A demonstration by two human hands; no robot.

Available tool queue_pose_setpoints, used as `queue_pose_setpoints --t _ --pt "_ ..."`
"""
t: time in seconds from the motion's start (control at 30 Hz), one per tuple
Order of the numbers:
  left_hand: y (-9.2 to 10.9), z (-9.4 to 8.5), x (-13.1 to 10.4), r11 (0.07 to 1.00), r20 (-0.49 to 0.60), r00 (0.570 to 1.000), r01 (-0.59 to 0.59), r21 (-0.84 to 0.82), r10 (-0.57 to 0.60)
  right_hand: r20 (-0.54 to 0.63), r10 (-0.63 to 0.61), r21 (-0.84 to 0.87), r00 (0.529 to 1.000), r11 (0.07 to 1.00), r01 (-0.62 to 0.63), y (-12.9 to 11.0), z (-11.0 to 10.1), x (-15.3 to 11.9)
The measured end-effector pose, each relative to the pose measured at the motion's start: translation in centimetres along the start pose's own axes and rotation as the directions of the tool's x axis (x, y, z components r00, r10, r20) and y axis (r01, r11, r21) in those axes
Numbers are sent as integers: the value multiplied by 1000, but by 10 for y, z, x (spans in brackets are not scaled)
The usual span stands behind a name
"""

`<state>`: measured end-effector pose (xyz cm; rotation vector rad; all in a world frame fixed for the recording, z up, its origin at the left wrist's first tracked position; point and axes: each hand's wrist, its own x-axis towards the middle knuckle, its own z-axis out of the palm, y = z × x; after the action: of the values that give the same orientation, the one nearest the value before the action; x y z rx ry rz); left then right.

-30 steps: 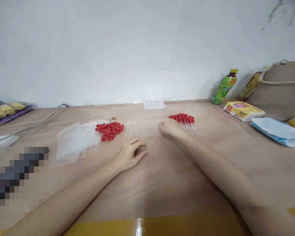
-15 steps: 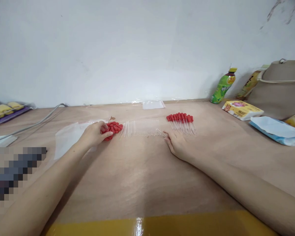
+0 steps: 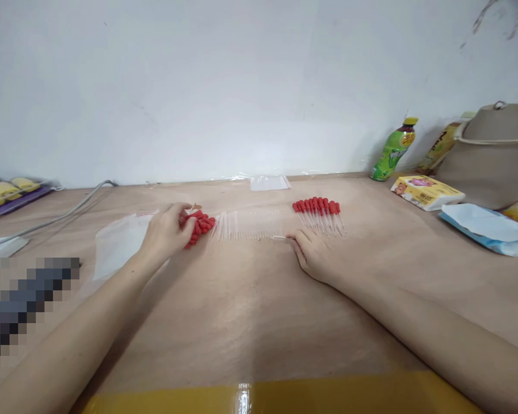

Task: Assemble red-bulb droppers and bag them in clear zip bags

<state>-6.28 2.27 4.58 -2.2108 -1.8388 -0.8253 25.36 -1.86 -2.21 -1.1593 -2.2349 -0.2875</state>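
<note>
My left hand (image 3: 167,231) is at the edge of a pile of small red rubber bulbs (image 3: 204,224), touching it. Its thumb and bent fingers are apart, with red bulbs showing between them; no bulb is plainly gripped. My right hand (image 3: 308,250) rests on the table, pinching a thin clear glass tube (image 3: 280,237) that points left. Between the hands lies a row of similar clear tubes (image 3: 246,224), side by side. Just beyond my right hand is a group of finished-looking droppers (image 3: 322,210), clear tubes with red bulbs on their far ends.
A clear zip bag (image 3: 121,241) lies left of the bulbs, a smaller bag (image 3: 270,183) by the wall. To the right are a green bottle (image 3: 391,152), a tissue pack (image 3: 427,192), a blue-white packet (image 3: 487,227) and a beige bag (image 3: 496,155). A grey cable (image 3: 69,213) runs at left.
The glass tube in my right hand has tipped from slanting upward to nearly level. My left hand has shifted slightly at the bulb pile, its thumb moving a little left and up.
</note>
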Motion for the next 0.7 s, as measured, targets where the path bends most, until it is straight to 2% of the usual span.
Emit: queue_pose_setpoints --t 0.07,0.13,0.2,0.27,0.37,0.5,0.6,0.7 --pt "24 6 -13 970 -1 986 -166 -179 168 -8 33 37 999 999 -32 1 1 -1" --pt "45 16 -28 913 64 951 -271 -307 303 6 69 61 998 996 -70 1 2 -1" --pt "60 25 -41 869 119 902 -355 -344 415 26 89 69 996 994 -90 0 2 -2" --pt "65 33 -48 849 151 874 -385 -362 461 33 91 68 995 993 -93 -1 1 -2" --pt "63 42 -51 846 175 873 -364 -389 455 31 63 90 998 994 -66 -5 1 -1" --pt "64 48 -52 837 143 891 -335 -433 430 23 23 154 999 988 -26 -12 0 0" --pt "70 48 -57 835 161 921 -235 -498 355 9 0 222 1000 975 -2 -18 0 0" --pt "75 48 -63 810 223 931 -113 -575 288 -15 -15 279 1000 960 19 -22 -1 0"
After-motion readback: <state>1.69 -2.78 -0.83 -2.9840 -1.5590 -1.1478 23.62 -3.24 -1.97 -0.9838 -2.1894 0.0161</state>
